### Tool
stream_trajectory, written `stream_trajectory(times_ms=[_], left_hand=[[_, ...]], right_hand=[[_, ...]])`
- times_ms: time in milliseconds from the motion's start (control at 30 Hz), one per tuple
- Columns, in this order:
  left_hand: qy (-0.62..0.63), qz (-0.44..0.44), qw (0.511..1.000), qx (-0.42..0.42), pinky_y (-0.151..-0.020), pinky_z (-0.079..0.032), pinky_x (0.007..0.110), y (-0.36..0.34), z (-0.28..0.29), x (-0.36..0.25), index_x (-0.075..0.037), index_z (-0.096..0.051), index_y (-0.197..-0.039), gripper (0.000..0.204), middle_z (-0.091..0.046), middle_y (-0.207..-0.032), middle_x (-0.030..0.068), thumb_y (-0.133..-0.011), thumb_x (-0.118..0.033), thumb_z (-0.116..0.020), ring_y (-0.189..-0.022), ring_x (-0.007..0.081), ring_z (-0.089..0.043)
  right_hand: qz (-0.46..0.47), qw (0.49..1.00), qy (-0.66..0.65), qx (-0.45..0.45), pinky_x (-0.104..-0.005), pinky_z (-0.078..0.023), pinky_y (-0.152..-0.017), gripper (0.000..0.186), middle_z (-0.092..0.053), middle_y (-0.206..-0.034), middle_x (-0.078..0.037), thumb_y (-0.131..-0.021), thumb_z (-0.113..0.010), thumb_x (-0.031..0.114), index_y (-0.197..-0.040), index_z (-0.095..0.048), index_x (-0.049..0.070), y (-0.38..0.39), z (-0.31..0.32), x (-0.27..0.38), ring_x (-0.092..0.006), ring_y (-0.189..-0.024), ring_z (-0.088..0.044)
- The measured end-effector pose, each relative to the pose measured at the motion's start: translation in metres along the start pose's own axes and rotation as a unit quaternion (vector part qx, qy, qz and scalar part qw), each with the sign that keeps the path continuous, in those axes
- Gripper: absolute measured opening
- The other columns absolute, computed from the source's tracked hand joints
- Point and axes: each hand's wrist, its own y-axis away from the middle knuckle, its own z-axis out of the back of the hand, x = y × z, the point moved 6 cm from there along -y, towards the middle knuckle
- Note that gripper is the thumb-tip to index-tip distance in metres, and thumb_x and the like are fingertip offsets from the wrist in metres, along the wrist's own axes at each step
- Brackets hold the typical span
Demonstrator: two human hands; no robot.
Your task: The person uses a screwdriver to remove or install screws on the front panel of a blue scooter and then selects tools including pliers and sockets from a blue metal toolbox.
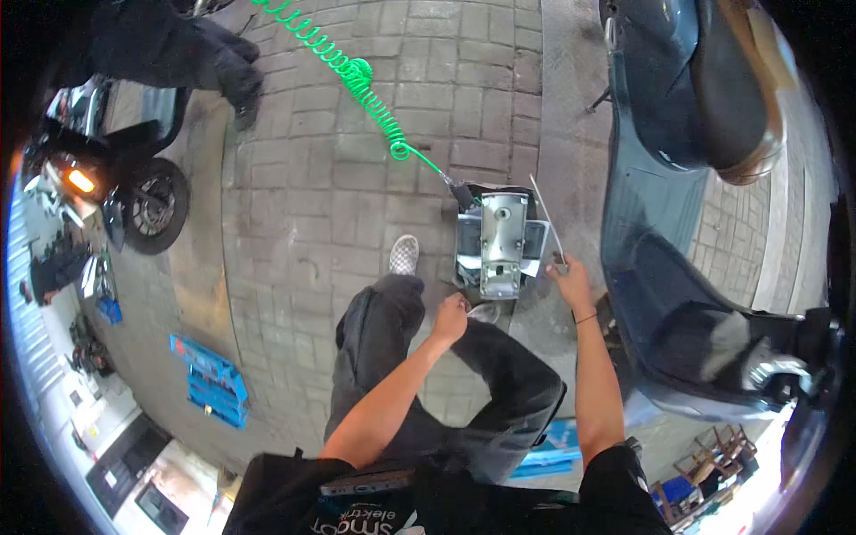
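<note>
Head view: a silver metal casing lies face up on the brick paving, just beyond the person's feet, with dark and pale parts showing out from under both of its long sides. It looks stiff and probably has some weight; its smooth face may be slippery, so its 2 long edges seem the surest place to take hold, with the palms kept off the curved top.

The right hand, to the right of the casing, pinches the lower end of a thin pale strip that stands up at a slant, its upper end free. This strip seems light and may flex or bend if pressed midway, so a grip near 1 end, with the other end left clear, looks fair.

The left hand is near the casing's lower left corner with its fingers curled; I cannot tell how tightly, or whether anything small is inside them.

A green coiled hose runs down to a dark fitting at the casing's upper left. A scooter stands to the right, a motorbike to the left, and a blue toolbox sits lower left.
</note>
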Motion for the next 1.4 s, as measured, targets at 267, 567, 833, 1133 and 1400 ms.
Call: stream_trajectory(times_ms=[267,567,833,1133,1400], left_hand=[[-0.346,-0.126,0.926,0.082,-0.084,-0.056,0.054,-0.189,-0.018,0.123,0.003,-0.066,-0.106,0.021,-0.071,-0.098,0.0288,-0.090,-0.006,-0.055,-0.096,0.0486,-0.069],[-0.561,-0.289,0.695,0.345,-0.076,-0.060,0.051,-0.215,-0.121,0.128,0.002,-0.076,-0.096,0.021,-0.075,-0.095,0.0242,-0.081,-0.010,-0.067,-0.090,0.0422,-0.075],[-0.549,-0.341,0.674,0.358,-0.086,-0.057,0.052,-0.245,-0.142,0.153,0.002,-0.066,-0.113,0.028,-0.070,-0.101,0.0283,-0.088,-0.007,-0.056,-0.100,0.0444,-0.070],[-0.474,-0.396,0.746,0.248,-0.116,-0.036,0.053,-0.261,-0.176,0.162,0.001,-0.045,-0.148,0.055,-0.039,-0.151,0.0339,-0.094,-0.006,-0.045,-0.136,0.0492,-0.044],[-0.507,-0.559,0.654,-0.050,-0.102,-0.042,0.061,-0.231,-0.123,0.165,-0.011,-0.039,-0.152,0.067,-0.044,-0.146,0.0241,-0.089,-0.009,-0.061,-0.127,0.0454,-0.049]], right_hand=[[0.057,0.979,-0.146,-0.127,-0.0426,-0.052,-0.086,0.045,-0.074,-0.103,-0.019,-0.091,-0.076,0.034,-0.118,-0.067,-0.001,-0.166,-0.131,-0.009,-0.0342,-0.094,-0.070],[0.178,0.964,-0.079,-0.183,-0.0467,-0.051,-0.082,0.031,-0.071,-0.097,-0.028,-0.098,-0.065,0.023,-0.112,-0.068,-0.004,-0.154,-0.100,-0.005,-0.0399,-0.086,-0.067],[0.146,0.925,-0.195,-0.292,-0.0328,-0.047,-0.065,0.027,-0.068,-0.080,-0.002,-0.103,-0.063,0.021,-0.109,-0.073,-0.003,-0.096,0.030,0.032,-0.0106,-0.070,-0.057],[0.207,0.909,-0.090,-0.351,-0.0372,-0.047,-0.066,0.028,-0.065,-0.073,-0.003,-0.101,-0.065,0.024,-0.100,-0.071,-0.003,-0.084,0.038,0.070,-0.0143,-0.068,-0.056],[0.206,0.884,-0.146,-0.393,-0.0406,-0.048,-0.068,0.030,-0.065,-0.072,-0.012,-0.099,-0.065,0.025,-0.096,-0.071,-0.004,-0.085,0.041,0.049,-0.0202,-0.069,-0.062]])
